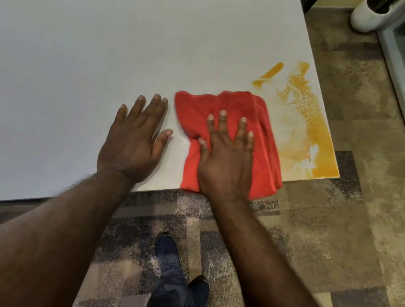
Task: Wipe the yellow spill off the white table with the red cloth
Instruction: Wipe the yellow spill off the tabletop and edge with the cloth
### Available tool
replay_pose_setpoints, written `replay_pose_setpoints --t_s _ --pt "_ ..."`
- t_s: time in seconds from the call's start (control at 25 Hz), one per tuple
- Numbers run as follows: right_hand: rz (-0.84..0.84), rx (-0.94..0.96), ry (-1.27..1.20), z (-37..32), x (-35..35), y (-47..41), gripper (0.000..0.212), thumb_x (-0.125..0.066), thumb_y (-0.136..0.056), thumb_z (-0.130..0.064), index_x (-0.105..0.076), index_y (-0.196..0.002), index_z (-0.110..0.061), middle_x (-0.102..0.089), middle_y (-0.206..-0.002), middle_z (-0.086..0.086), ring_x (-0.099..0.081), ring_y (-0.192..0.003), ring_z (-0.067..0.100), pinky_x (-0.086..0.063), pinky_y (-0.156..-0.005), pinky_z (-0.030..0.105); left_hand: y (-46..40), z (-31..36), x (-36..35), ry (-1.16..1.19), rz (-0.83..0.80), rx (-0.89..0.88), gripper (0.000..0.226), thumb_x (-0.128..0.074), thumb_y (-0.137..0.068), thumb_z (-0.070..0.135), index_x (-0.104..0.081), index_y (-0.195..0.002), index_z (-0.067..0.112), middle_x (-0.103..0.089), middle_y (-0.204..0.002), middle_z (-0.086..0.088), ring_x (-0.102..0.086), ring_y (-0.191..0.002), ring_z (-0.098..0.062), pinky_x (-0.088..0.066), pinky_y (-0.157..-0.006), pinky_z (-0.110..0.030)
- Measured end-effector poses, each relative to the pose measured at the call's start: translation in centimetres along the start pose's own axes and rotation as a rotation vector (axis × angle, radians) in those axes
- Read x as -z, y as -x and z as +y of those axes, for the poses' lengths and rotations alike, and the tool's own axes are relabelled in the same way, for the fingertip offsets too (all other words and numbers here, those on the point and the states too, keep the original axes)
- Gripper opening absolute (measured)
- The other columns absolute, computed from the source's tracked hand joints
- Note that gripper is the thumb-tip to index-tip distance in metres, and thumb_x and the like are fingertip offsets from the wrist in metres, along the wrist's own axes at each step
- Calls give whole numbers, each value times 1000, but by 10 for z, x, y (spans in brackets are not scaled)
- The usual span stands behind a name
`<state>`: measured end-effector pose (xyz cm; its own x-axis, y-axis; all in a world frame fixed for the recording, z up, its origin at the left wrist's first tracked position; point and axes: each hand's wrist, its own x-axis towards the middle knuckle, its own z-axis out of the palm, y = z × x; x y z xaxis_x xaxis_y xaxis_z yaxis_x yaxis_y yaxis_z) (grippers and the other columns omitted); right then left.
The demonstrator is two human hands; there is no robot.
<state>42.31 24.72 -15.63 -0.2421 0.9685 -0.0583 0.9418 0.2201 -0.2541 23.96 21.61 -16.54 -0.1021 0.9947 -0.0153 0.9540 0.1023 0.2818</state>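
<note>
Patterned brown and grey carpet (317, 223) runs under and around a white table (79, 56), seen from the head camera looking down at its near right corner. No writing, brand or label can be read anywhere in this view.

On that corner lies the yellow spill (312, 133): a thick band along the right edge, a paler smeared wash inside it, speckled droplets above, and one separate streak further in. The red cloth (229, 105), crumpled and folded, sits just left of the spill, its right edge touching the pale smear and its lower end at the table's near edge.

The right hand (224, 156) presses flat on the cloth, fingers spread wide, thumb tucked into a fold. The left hand (132, 140) rests palm-down on bare table just beside the cloth, fingers extended, holding nothing.

Dark shoes (178, 276) stand on the carpet below. A white plant pot (369, 15) sits on the floor at top right.
</note>
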Motion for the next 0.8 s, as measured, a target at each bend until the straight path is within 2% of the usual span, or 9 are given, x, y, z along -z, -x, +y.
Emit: replay_pose_setpoints --t_s 0.2,0.32,0.48,0.64,0.8 --pt "-28 85 52 3 4 -44 53 -25 -101 -43 -22 -152 -28 -18 -162 -3 -6 -149 32 -2 -120 49 0 -1 0 13 3 2 62 -25 -101 45 -17 -157 20 -19 -164 -1 -14 -153 -22 -7 -123 -41" --pt "34 -16 57 44 14 -65 52 -28 -100 -43 -27 -151 -29 -22 -161 -4 -10 -149 32 -5 -120 50 0 -2 0 20 -2 8 62 -25 -101 45 -18 -157 20 -18 -165 1 -12 -153 -21 -6 -123 -40" --pt "75 -103 16 83 21 -48 52 -30 -100 -43 -30 -150 -28 -24 -160 -6 -9 -149 29 -5 -120 49 0 -1 1 24 -19 9 62 -25 -101 46 -19 -157 20 -17 -165 2 -11 -153 -20 -5 -123 -39" --pt "43 -76 -11 52 16 -20 54 -32 -100 -43 -29 -150 -25 -21 -160 -3 -7 -149 31 -2 -121 48 -1 1 3 26 -15 5 62 -26 -101 44 -22 -157 18 -20 -164 -1 -13 -153 -23 -7 -123 -42" --pt "16 31 6 1 2 -23 55 -23 -100 -45 -25 -151 -25 -17 -161 -2 -3 -150 32 2 -120 49 -1 1 4 10 -21 7 63 -24 -100 45 -21 -157 18 -20 -164 -1 -13 -153 -23 -8 -123 -43"
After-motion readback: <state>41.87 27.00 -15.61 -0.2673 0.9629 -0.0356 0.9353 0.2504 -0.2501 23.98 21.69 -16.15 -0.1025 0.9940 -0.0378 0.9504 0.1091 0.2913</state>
